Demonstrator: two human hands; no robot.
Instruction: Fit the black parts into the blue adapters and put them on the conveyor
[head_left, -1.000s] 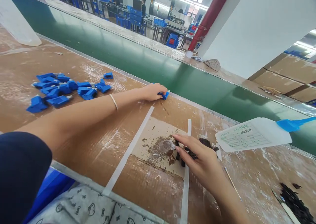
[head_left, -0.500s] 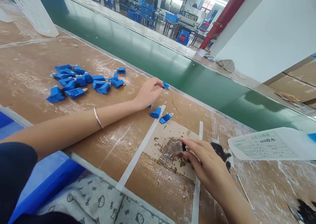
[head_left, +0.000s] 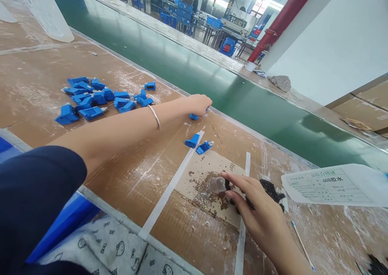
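My left hand (head_left: pixel 198 104) reaches to the far edge of the bench, its fingers curled over a blue plastic part (head_left: pixel 208 109) that is mostly hidden. Another blue part (head_left: pixel 194 116) lies just below that hand. Nearer to me are two more blue parts, one (head_left: pixel 192 141) by a tape strip and one (head_left: pixel 205 147) by a stained cardboard piece (head_left: pixel 194 186). My right hand (head_left: pixel 260 210) rests over the cardboard, thumb and forefinger closed about a small black piece (head_left: pixel 227 185) against a small clear cup (head_left: pixel 217 185).
Several blue parts (head_left: pixel 91 97) lie heaped at the left. Beyond the bench runs a green conveyor belt (head_left: pixel 182 77). At the right are a labelled translucent bottle (head_left: pixel 333 185), black pieces (head_left: pixel 273 190) and a cotton swab (head_left: pixel 303 244). A white bottle (head_left: pixel 45 12) lies far left.
My left hand has moved forward and right, its fingers now covering the blue part at the edge. A blue part beneath that arm has come into fuller view. The right hand stays at the cup.
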